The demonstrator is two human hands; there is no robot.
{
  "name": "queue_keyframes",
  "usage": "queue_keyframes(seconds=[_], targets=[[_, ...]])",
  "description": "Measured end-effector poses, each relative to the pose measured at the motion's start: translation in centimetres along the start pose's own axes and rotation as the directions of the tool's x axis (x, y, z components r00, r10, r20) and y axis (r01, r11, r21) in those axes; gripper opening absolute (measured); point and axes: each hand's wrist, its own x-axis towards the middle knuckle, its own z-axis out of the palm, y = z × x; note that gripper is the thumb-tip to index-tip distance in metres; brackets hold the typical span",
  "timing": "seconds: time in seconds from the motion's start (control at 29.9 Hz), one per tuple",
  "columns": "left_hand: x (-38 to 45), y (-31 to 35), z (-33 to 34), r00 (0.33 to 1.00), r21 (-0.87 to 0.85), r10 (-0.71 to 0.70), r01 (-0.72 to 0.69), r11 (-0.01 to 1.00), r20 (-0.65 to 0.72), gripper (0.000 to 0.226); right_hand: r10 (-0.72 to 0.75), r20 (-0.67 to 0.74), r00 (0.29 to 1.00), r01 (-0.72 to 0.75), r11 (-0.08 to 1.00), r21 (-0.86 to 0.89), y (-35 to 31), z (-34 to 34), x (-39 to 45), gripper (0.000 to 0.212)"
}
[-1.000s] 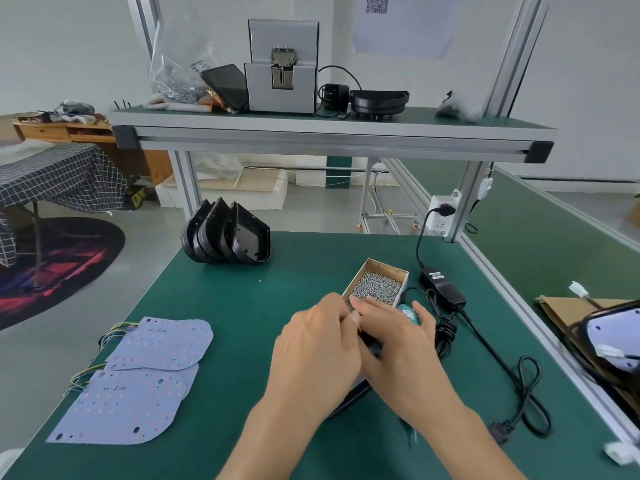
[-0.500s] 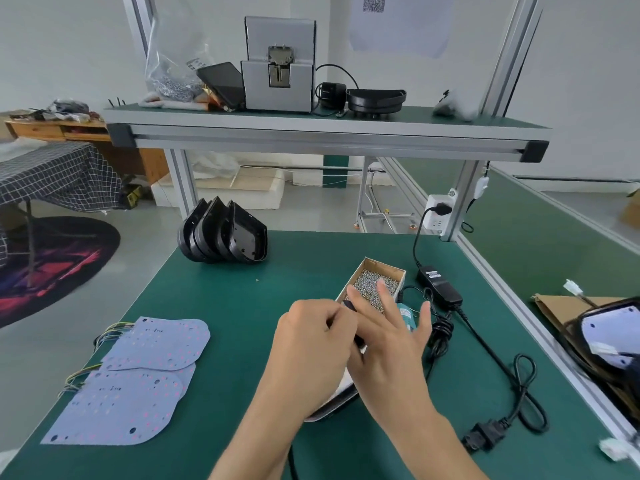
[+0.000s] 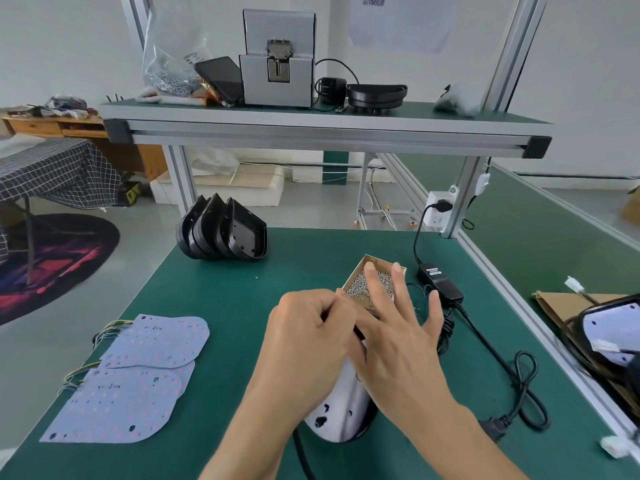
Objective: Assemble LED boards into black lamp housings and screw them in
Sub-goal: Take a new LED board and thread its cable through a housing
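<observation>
We see the left hand [image 3: 304, 344] with fingers curled in, resting on the white LED board [image 3: 337, 410] that sits in a black lamp housing [image 3: 367, 419] on the green tabletop [image 3: 221, 296]; whether it pinches anything we cannot tell. The right hand [image 3: 398, 344] spreads straight fingers over the small cardboard box of silver screws [image 3: 360, 284]. Three nested black housings [image 3: 221, 233] stand at the far left edge, and loose pale LED boards with coloured wires [image 3: 138, 372] lie near left.
</observation>
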Motion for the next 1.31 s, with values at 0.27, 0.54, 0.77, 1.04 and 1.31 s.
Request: queue_keyframes(seconds=[0.27,0.54,0.77,1.04,1.31], targets=[[0.3,0.3,-0.3,1.000,-0.022,0.005,-0.006,1.000,-0.019,0.047,-0.008,-0.012,1.000,0.007,0.998,-0.060,0.4,-0.1,0.8,0.065],[1.0,-0.1,-0.6,0.999,-0.043,-0.048,0.048,0.998,-0.014,0.049,-0.111,-0.270,0.956,0.124,0.992,0.032,0.2,0.1,1.7,0.049],[0.3,0.1,-0.8,1.000,-0.037,0.009,-0.009,0.999,-0.018,0.056,-0.015,-0.161,0.987,0.048,0.978,0.202,-0.6,1.6,1.3,0.053],[0.2,-0.1,-0.9,1.000,-0.059,0.017,-0.018,0.998,-0.020,0.057,-0.001,-0.086,0.996,0.013,0.991,0.134,-0.7,1.1,1.0,0.051],[0.0,-0.2,-0.4,1.000,-0.033,-0.004,0.004,0.999,-0.013,0.056,0.013,-0.055,0.998,-0.011,0.999,0.043,0.0,1.3,1.0,0.046]])
